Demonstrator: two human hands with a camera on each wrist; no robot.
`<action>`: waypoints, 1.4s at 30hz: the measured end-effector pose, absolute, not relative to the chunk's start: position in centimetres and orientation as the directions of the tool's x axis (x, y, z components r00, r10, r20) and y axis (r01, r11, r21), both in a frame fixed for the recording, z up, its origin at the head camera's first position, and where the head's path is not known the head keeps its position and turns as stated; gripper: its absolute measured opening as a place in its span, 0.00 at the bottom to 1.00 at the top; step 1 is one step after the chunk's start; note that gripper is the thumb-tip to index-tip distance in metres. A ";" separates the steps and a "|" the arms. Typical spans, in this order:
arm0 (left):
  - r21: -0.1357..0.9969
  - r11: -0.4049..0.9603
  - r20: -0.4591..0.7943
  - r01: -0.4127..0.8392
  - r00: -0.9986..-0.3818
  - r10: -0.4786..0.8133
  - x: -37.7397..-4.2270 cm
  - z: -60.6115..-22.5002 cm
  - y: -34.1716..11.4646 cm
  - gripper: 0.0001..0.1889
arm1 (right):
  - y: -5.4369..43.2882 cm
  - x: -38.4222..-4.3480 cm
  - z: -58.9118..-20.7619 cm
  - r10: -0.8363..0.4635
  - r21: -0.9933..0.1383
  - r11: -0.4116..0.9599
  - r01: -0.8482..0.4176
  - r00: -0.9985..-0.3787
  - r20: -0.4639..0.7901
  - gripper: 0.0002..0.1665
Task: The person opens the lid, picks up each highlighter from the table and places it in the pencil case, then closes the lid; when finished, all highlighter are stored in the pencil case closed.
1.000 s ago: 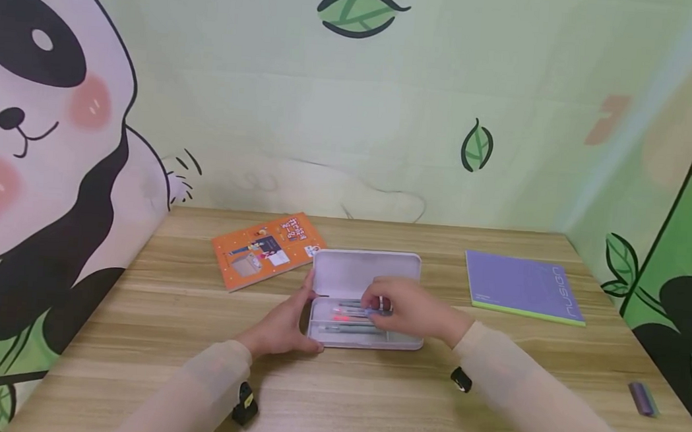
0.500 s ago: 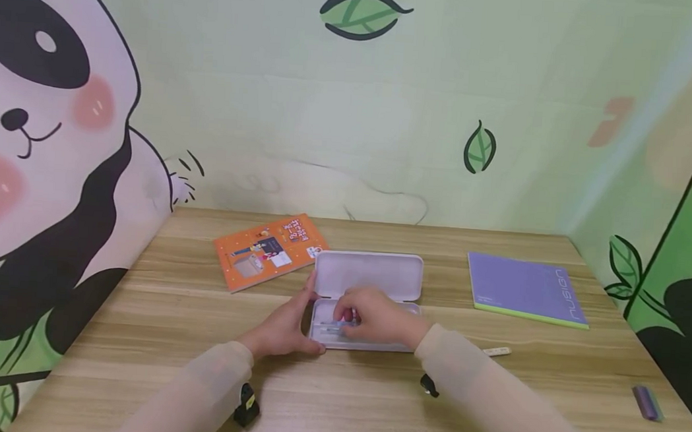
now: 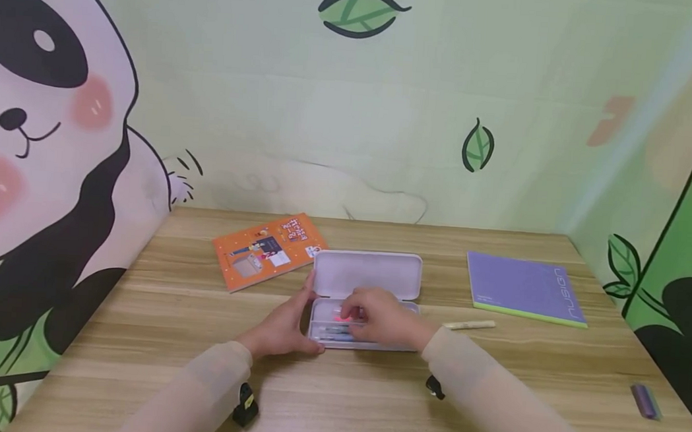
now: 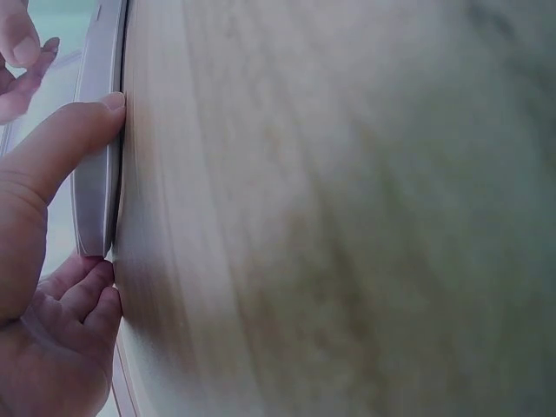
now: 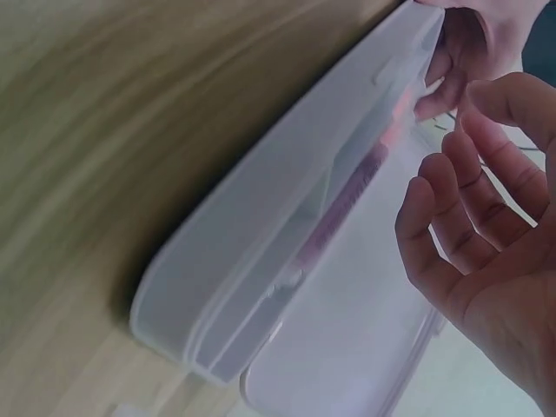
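Note:
A white pencil case (image 3: 368,277) lies on the table with its lid tipped back. My left hand (image 3: 282,324) grips its left end, thumb at the front edge, fingers round the end, as the left wrist view shows. Over the tray hovers my right hand (image 3: 378,317), fingers loosely bent. In the right wrist view I see nothing between thumb and fingers of my right hand (image 5: 495,200). Slim pens (image 3: 333,332) lie in the tray's front compartment. Behind the divider is something red-pink (image 3: 342,318), and a purplish pen (image 5: 343,208) shows in the right wrist view.
On the wooden table (image 3: 164,363), an orange booklet (image 3: 269,251) lies back left. A purple notebook (image 3: 526,288) lies back right. Just beyond my right sleeve is a cream-coloured pen (image 3: 471,325). A small purple cylinder-like item (image 3: 645,401) sits far right.
My right hand went from the tray's back compartment leftward to the front one with pens, which now lie there. The cream-coloured pen came into view, then shifted back and left. My left hand stayed.

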State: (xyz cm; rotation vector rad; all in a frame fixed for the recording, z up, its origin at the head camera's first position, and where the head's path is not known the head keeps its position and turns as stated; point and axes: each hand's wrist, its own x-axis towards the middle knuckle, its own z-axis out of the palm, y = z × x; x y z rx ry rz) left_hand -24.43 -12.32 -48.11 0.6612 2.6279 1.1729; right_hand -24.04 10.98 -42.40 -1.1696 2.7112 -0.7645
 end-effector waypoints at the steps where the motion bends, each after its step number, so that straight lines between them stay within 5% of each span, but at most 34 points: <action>1: 0.742 0.589 0.010 0.321 -0.883 0.469 -24.4 -48.1 -12.3 0.74 | 11.2 -24.0 -42.3 -0.698 -0.483 0.581 -0.655 -0.707 0.119 0.10; 25: 0.736 0.602 0.003 0.311 -0.889 0.457 -24.4 -47.9 -12.3 0.75 | 20.1 -24.7 -40.1 -0.564 -0.560 0.584 -0.587 -0.790 0.239 0.11; 42: 0.745 0.605 -0.037 0.280 -0.889 0.457 -24.4 -47.9 -12.2 0.74 | 25.8 -25.3 -42.6 -0.449 -0.462 0.742 -0.485 -0.872 0.194 0.09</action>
